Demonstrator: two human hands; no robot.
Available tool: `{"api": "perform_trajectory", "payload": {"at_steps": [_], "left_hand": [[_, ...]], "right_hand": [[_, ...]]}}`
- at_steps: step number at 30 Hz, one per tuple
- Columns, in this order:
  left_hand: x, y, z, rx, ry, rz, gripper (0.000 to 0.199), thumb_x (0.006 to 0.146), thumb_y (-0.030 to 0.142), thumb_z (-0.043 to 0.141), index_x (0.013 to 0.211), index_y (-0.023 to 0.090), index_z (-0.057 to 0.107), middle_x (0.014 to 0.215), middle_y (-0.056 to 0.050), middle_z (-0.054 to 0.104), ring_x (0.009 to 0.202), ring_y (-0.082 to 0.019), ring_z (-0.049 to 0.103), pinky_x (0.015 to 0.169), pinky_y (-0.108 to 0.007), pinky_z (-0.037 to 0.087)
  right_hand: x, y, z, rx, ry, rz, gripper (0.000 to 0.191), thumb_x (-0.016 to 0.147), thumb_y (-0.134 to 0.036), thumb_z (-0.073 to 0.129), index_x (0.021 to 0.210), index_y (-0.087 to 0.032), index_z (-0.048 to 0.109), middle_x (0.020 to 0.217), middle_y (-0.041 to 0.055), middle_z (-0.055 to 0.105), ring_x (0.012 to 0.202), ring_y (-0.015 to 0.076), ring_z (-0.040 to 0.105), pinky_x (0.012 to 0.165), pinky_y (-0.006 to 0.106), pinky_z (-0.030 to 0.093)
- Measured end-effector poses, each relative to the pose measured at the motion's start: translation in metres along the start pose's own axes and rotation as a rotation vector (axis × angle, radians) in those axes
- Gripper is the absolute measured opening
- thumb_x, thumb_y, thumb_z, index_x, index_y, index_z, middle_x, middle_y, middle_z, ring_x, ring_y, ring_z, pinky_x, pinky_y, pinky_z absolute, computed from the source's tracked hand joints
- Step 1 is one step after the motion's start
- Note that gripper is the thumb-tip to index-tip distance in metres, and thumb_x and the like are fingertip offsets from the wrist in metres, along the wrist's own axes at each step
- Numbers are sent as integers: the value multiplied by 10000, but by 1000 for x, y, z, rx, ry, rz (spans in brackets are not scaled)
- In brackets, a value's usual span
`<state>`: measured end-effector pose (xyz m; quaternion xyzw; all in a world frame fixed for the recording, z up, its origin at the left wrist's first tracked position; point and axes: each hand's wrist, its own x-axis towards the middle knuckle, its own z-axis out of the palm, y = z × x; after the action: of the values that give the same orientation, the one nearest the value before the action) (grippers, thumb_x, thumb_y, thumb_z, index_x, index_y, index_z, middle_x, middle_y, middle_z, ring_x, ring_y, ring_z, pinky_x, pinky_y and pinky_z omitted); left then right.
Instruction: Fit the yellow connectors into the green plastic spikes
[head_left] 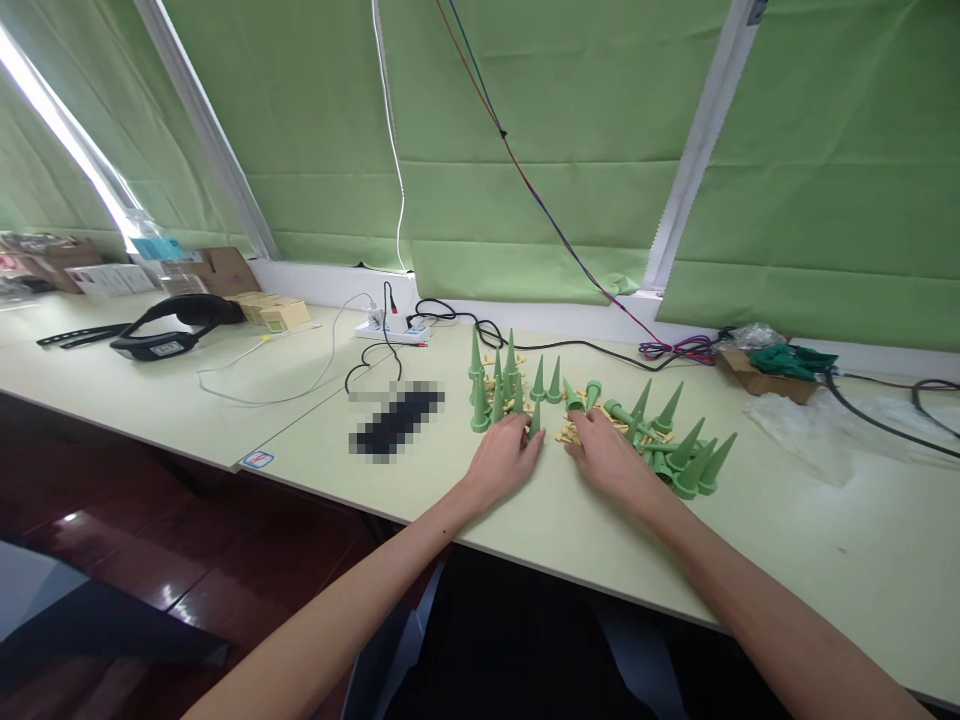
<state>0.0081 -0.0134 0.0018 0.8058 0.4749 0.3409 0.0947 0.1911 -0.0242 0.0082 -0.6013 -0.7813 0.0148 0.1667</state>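
Several green cones with round bases stand upright in a group [480,405] at the middle of the table, with small yellow pieces among them. My left hand [504,455] is at the front of this group, its fingers closed round the base of a green cone [535,420]. On the right, more green cones [688,465] stand or lie in a looser heap, and small yellow pieces [568,434] are scattered beside them. My right hand [600,455] rests at the left edge of that heap, its fingers on a tilted green cone [572,397].
A pixelated dark object [394,423] lies left of the cones. Behind are a power strip [394,330] and black cables. A headset [165,345] and small boxes [285,315] are farther left. A cardboard box [772,382] and clear plastic [806,440] lie right.
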Motion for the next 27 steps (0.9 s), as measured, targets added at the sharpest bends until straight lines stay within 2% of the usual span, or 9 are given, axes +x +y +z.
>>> {"api": "perform_trajectory", "payload": {"at_steps": [5, 13, 27], "left_hand": [[0, 0, 0, 4, 2, -2, 259, 939, 331, 437, 730, 184, 480, 748, -36, 548, 608, -152, 468, 575, -292, 334], [0, 0, 1, 1, -8, -5, 267, 942, 341, 430, 724, 188, 450, 741, -28, 535, 604, -150, 461, 575, -288, 330], [1, -1, 2, 18, -3, 6, 247, 937, 324, 436, 735, 187, 470, 740, -34, 542, 609, -154, 466, 573, -290, 322]], "right_hand": [[0, 2, 2, -12, -18, -13, 206, 916, -148, 482, 1111, -145, 549, 1039, 170, 565, 918, 299, 616, 713, 341, 441], [1, 3, 2, 27, -27, -14, 244, 913, -99, 447, 1137, -148, 532, 1045, 165, 570, 967, 294, 601, 766, 349, 438], [4, 3, 0, 51, 34, -46, 138, 892, -106, 478, 994, -150, 559, 956, 130, 636, 931, 256, 609, 780, 322, 422]]}}
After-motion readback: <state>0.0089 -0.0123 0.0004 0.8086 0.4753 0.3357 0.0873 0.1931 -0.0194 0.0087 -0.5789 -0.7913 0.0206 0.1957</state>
